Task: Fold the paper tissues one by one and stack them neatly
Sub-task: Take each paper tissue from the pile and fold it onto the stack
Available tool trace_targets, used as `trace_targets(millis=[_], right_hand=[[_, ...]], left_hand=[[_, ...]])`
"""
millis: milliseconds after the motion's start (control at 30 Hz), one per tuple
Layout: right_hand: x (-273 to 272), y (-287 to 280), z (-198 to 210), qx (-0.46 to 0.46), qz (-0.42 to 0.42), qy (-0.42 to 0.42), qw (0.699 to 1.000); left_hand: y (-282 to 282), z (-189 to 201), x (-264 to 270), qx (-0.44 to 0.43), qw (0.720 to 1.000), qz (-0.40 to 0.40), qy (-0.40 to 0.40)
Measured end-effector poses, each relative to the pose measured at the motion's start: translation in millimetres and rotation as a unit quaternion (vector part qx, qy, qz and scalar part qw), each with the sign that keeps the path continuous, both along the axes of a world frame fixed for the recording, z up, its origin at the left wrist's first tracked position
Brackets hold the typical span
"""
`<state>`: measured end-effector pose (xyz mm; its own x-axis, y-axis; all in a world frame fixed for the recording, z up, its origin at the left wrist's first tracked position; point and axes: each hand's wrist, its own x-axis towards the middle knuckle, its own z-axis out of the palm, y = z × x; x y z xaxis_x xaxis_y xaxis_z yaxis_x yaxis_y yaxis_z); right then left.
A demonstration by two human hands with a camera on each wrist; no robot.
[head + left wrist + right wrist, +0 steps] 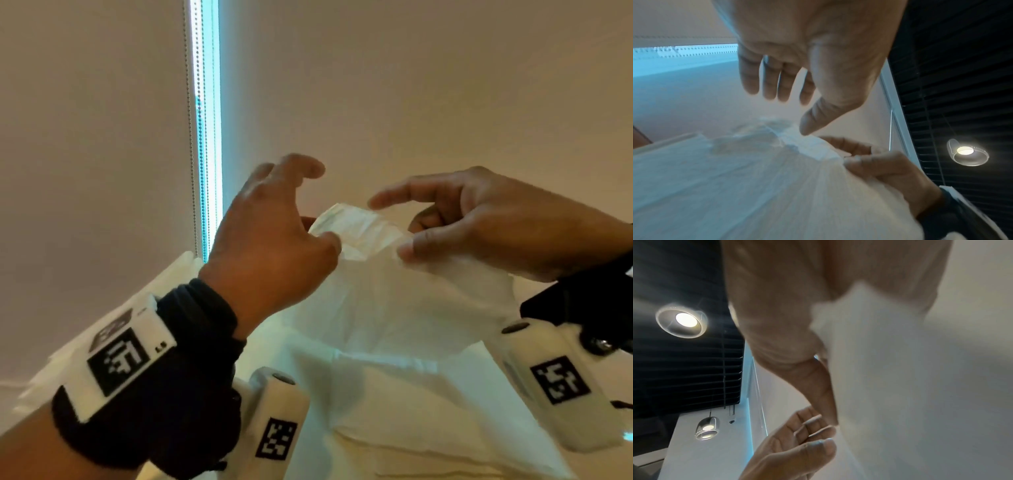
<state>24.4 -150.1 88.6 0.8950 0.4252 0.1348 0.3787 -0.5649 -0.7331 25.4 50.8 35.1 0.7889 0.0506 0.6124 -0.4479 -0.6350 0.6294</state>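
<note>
While the tissue [359, 236] is up in the air between both hands, the head view shows the step as opening or squaring a sheet before the first fold: left hand [270, 246] pinches the top edge at its left end with thumb against a finger behind the sheet, other fingers spread loose above; right hand [479, 222] pinches the same edge at the right end, index finger extended over it. The rest of the sheet hangs down toward more white tissues [394, 394] lying on the surface below, blurred; can't tell whether those are folded or loose. Left wrist view: thumb tip touches a bunched, rolled bit of the top edge, four fingers [774, 81] straight and apart, so the grip here looks light; right hand's fingers [875, 164] clamp the edge just beside it. Right wrist view: right thumb [818, 382] lies flat along the sheet, which covers most of the frame; left hand comes in from below, fingers half open, thumb close to the paper edge. Judgement: fold not yet made. Next move calls for pulling the two corners apart to take the bunching out, then laying the sheet flat on the surface or bringing edge to edge. Thin paper, so keep tension low or it tears at the pinch points.
</note>
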Motion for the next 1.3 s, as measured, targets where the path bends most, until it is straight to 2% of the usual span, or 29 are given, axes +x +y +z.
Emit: trace_targets(millis=[100, 167, 267, 367, 567, 667, 767, 933, 1000, 1067, 1167, 1300], right_hand=[[-1, 13, 7, 0.066, 0.007, -0.039, 0.997], [-1, 22, 13, 0.112, 0.02, -0.055, 0.992], [-4, 35, 22, 0.149, 0.059, -0.051, 0.986], [-6, 44, 28, 0.155, 0.108, -0.044, 0.981], [12, 45, 29, 0.084, 0.116, -0.079, 0.986], [18, 52, 27, 0.014, 0.185, 0.006, 0.983], [26, 68, 27, 0.027, 0.219, 0.036, 0.975], [52, 99, 42, 0.117, 0.165, 0.01, 0.979], [63, 114, 46, 0.11, 0.168, 0.021, 0.979], [73, 128, 48, 0.104, 0.176, 0.055, 0.977], [91, 153, 39, 0.105, 0.167, 0.088, 0.976], [115, 189, -1, 0.068, 0.077, 0.093, 0.99]], left_hand=[[7, -5, -10, -0.065, 0.993, 0.019, -0.099], [10, -5, -19, -0.088, 0.989, -0.011, -0.119], [13, -2, -28, -0.071, 0.993, -0.099, -0.005], [17, 0, -32, -0.085, 0.979, -0.168, 0.075], [33, 0, -40, -0.169, 0.963, -0.179, 0.106], [44, -1, -47, -0.176, 0.961, -0.177, 0.117], [59, -2, -57, -0.164, 0.968, -0.16, 0.103], [101, 0, -75, -0.215, 0.972, -0.093, -0.014], [119, -1, -75, -0.213, 0.973, -0.061, -0.063], [133, -1, -73, -0.207, 0.975, -0.018, -0.077], [150, -9, -73, -0.205, 0.978, 0.036, -0.03], [163, -27, -81, -0.149, 0.977, 0.068, 0.138]])
